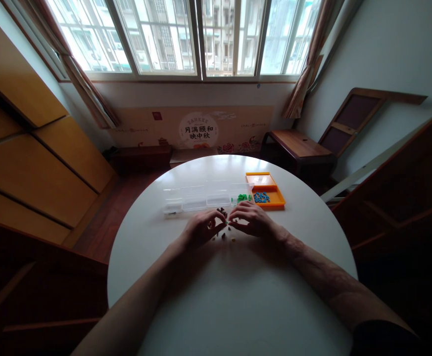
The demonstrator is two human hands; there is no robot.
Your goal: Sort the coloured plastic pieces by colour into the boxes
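Observation:
My left hand [204, 225] and my right hand [253, 220] meet over the table, thumb and index finger of each pinched together. Between the fingertips is a tiny green piece [227, 222], too small to tell its exact kind. Just behind the fingers lies a loose pile of small dark brown pieces [221, 211]. A few more dark pieces [223, 235] and a pale yellow piece [233, 240] are scattered below the fingertips. Beyond my right hand, small green pieces [243, 198] sit in the right end of a clear compartment box [189, 201].
An orange box [279, 203] with a divider stands at the right of the clear box, blue pieces [262, 197] inside it. Everything rests on a round white table [234, 306]. A wooden chair [301, 145] stands behind on the right, below the window.

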